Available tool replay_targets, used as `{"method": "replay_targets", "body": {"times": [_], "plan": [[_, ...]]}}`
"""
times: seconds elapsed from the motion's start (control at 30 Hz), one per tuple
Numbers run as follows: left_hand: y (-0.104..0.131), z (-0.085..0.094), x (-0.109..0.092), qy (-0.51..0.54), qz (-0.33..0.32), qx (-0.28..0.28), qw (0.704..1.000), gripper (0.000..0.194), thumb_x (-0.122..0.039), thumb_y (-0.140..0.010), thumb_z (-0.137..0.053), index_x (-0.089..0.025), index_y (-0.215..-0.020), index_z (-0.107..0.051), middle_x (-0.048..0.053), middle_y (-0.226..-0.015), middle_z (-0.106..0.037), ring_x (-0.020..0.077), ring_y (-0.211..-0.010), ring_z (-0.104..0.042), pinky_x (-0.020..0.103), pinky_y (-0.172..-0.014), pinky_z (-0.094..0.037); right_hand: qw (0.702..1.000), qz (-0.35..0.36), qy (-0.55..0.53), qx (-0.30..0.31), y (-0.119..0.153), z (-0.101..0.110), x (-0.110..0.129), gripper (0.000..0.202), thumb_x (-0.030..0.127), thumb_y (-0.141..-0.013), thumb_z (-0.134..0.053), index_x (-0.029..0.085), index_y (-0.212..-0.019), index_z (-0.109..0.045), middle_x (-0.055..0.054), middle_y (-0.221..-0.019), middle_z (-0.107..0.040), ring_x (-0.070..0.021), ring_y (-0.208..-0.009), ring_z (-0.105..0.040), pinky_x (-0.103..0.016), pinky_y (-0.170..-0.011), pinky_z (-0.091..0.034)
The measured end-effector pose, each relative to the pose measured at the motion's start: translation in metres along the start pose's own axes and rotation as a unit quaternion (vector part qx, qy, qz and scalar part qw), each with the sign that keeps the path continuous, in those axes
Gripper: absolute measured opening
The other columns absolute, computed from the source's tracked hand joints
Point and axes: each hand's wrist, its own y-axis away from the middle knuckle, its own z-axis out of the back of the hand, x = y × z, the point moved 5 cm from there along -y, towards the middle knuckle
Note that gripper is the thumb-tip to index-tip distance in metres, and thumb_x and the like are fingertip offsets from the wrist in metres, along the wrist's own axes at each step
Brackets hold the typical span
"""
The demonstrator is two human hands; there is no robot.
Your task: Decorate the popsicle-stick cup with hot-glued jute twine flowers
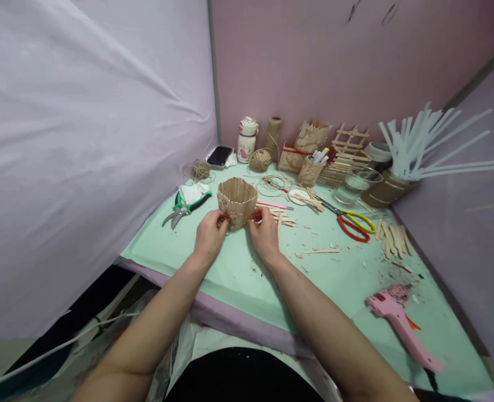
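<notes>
A small open-topped basket of pale wooden sticks [237, 201] stands upright on the green tabletop in front of me. My left hand [211, 233] pinches its lower left side between thumb and fingers. On the opposite side, my right hand [264, 230] has its fingertips closed at the basket's lower right edge. The very tips of the fingers are partly hidden against the basket. Just behind my right hand lie a pink pen-like tool [272, 205] and a pile of thin wooden sticks [285, 219].
Green-handled pruning shears [184, 209] lie to the left. Red-and-yellow scissors [351, 222], wooden sticks [394, 239] and a pink glue gun [404, 324] are on the right. Twine balls [260, 160], a bottle [247, 140], a glass bowl [354, 187] and white strips [414, 142] stand behind.
</notes>
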Motion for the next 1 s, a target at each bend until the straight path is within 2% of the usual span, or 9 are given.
{"method": "replay_targets", "body": {"times": [0.3, 0.57, 0.77, 0.87, 1.0], "plan": [[-0.001, 0.0, 0.006, 0.04, 0.041, -0.022, 0.998, 0.029, -0.022, -0.079, -0.061, -0.019, -0.106, -0.054, 0.004, -0.089, -0.066, 0.0179, -0.078, -0.063, 0.03, -0.073, -0.049, 1.0, -0.003, -0.005, 0.004, -0.001, -0.001, 0.0, 0.017, 0.015, -0.074, -0.049, 0.023, -0.089, -0.05, -0.003, -0.087, -0.06, -0.0204, -0.083, -0.056, -0.033, -0.077, -0.045], [-0.002, 0.002, 0.003, 0.047, 0.043, -0.02, 0.998, 0.031, -0.025, -0.077, -0.061, -0.019, -0.107, -0.054, 0.003, -0.085, -0.066, 0.0163, -0.07, -0.063, 0.028, -0.066, -0.05, 1.0, -0.005, -0.002, 0.0, -0.002, -0.002, 0.0, 0.016, 0.013, -0.076, -0.048, 0.024, -0.088, -0.048, -0.002, -0.087, -0.06, -0.0197, -0.083, -0.056, -0.032, -0.077, -0.045], [-0.002, 0.002, 0.002, 0.044, 0.049, -0.012, 0.998, 0.034, -0.031, -0.077, -0.06, -0.017, -0.108, -0.055, 0.001, -0.079, -0.065, 0.0151, -0.063, -0.061, 0.026, -0.062, -0.047, 0.999, -0.027, 0.013, 0.02, 0.0, -0.003, 0.003, 0.02, 0.011, -0.076, -0.049, 0.023, -0.093, -0.049, -0.001, -0.085, -0.061, -0.0186, -0.084, -0.056, -0.03, -0.077, -0.044], [0.0, 0.008, 0.002, 0.022, 0.036, -0.006, 0.999, 0.033, -0.034, -0.077, -0.06, -0.018, -0.106, -0.057, 0.001, -0.08, -0.066, 0.0149, -0.062, -0.058, 0.027, -0.063, -0.046, 0.997, -0.056, 0.038, 0.047, 0.004, 0.0, 0.005, 0.027, 0.01, -0.075, -0.05, 0.023, -0.099, -0.049, -0.001, -0.087, -0.063, -0.018, -0.085, -0.057, -0.029, -0.074, -0.043], [0.002, 0.021, 0.003, -0.059, 0.013, 0.041, 0.997, 0.02, -0.038, -0.079, -0.055, -0.02, -0.083, -0.062, 0.002, -0.075, -0.067, 0.0166, -0.063, -0.057, 0.029, -0.066, -0.044, 0.986, -0.095, 0.094, 0.102, 0.009, 0.005, 0.011, 0.028, 0.01, -0.077, -0.05, 0.022, -0.102, -0.051, -0.002, -0.088, -0.065, -0.0191, -0.087, -0.058, -0.029, -0.073, -0.041]]}}
